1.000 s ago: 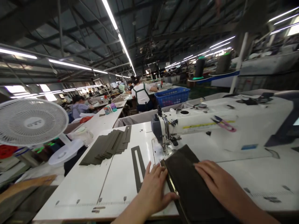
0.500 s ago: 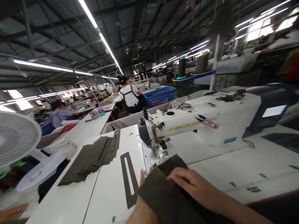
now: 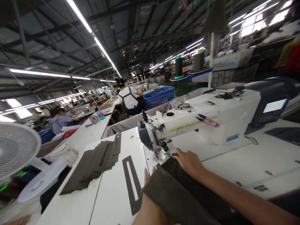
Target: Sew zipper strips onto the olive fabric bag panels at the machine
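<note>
A dark olive fabric piece (image 3: 173, 193) lies folded in front of the sewing machine (image 3: 187, 125), its far edge close under the needle area (image 3: 160, 154). My right hand (image 3: 188, 162) pinches the fabric's far right edge, thumb and fingers closed on it. My left hand (image 3: 150, 207) is at the fabric's left side, mostly covered by it. Two of its fingertips stick out, stretched and apart, just left of the presser foot; its thumb and palm are hidden. A flat slotted dark strip (image 3: 131, 184) lies on the table left of my left hand.
A fanned stack of dark cut pieces (image 3: 91, 165) lies on the left of the white table (image 3: 110, 193). A white fan (image 3: 16, 150) stands at the far left. Pink-handled snips (image 3: 208, 120) rest on the machine arm. Two people sit working beyond, near a blue crate (image 3: 159, 97).
My right hand has moved forward and slightly left along the fabric to its far edge, and its fingers now pinch there. The view has shifted slightly. My left hand stays beside the needle area.
</note>
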{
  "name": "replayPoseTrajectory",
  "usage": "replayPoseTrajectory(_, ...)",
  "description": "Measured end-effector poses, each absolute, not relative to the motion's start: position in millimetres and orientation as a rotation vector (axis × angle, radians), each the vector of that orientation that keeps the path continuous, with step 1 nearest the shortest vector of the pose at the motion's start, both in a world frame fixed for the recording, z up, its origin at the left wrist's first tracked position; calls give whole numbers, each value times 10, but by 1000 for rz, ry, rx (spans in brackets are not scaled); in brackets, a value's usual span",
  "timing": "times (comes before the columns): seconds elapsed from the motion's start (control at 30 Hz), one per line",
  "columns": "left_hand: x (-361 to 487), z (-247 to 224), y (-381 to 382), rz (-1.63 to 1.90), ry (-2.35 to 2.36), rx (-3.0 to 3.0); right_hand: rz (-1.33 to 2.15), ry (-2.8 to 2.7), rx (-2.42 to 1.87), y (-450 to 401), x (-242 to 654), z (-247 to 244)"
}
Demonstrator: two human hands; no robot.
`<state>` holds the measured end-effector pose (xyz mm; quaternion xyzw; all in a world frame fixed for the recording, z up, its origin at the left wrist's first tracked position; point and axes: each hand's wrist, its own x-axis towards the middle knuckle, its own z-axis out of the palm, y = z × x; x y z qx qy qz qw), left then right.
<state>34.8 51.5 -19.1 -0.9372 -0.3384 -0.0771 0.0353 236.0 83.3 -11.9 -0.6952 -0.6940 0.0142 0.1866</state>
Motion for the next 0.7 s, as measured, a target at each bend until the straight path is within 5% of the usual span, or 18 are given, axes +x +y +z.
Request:
replayPoseTrajectory(0.33,343,55,454,-287,-1243,-3063,-461,-1996,-1666,222,2885,-97)
replayPoseTrajectory(0.53,435,188,457,-57,-1273,-3070,-75,-2282,-893,-350,2011,56)
replayPoseTrajectory(0.7,489,226,443,79,-1330,-2988,-232,-2276,-1543,236,2301,-339)
